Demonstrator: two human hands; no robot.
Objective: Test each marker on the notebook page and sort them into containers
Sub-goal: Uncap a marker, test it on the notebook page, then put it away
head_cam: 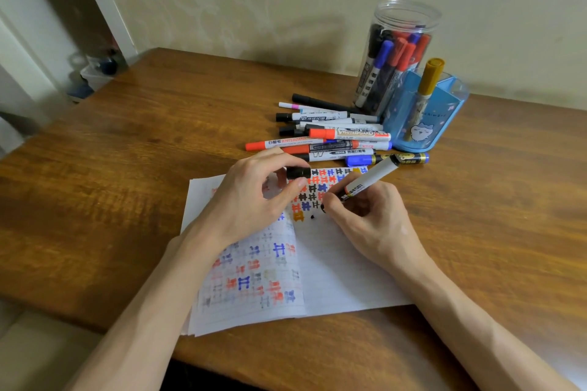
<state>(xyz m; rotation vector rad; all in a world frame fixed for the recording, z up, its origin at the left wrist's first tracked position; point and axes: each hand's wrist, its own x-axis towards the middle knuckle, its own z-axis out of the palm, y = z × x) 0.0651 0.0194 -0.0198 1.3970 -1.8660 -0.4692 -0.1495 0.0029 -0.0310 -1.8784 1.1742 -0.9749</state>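
Head: right hand (pixel 365 216) grips marker (pixel 370 179), apparently touching notebook (pixel 343 279).

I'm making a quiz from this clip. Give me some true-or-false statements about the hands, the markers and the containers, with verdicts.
1. The left hand pinches a black cap. True.
2. The yellow-capped marker stands in the clear jar. False: it stands in the blue holder.
3. The right hand holds an uncapped marker, tip down at the notebook page. True.
4. The loose markers lie on the notebook page. False: they lie on the table beyond it, beside the containers.
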